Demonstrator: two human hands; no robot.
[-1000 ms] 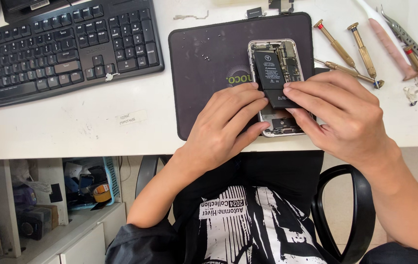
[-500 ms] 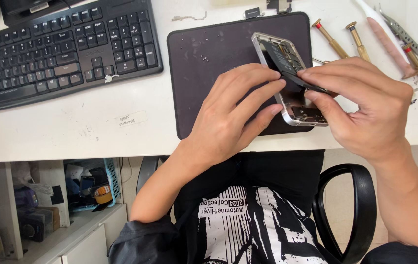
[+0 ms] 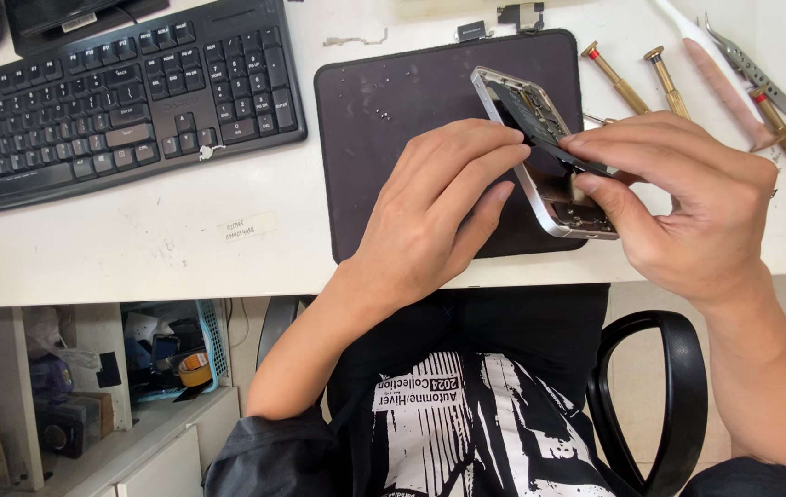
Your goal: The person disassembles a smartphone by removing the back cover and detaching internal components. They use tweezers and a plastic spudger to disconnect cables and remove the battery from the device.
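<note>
We see the opened phone frame (image 3: 549, 189) right of the frame's centre, tilted up off the dark work mat (image 3: 393, 110), its silver edge raised toward us so the inside can be reached. A flat black battery (image 3: 549, 129) is lifted at an angle out of it, one end still low in the housing. Our right hand (image 3: 687, 198) pinches the battery's near end between thumb and forefinger, fingers closed narrow on it, apparently to peel it free. Our left hand (image 3: 439, 212) lies on the mat with fingers pressed along the frame's left edge, bracing it so it does not slide; these fingers are loosely spread, clamping rather than gripping. Outward, the mat sits on the white table (image 3: 135, 248), giving a soft, non-slip base. At the upper right lie brass-handled screwdrivers (image 3: 615, 78), a pink-tipped pry tool (image 3: 719, 78) and tweezers (image 3: 747, 66), kept within the right hand's reach. A black keyboard (image 3: 117, 92) fills the upper left.
</note>
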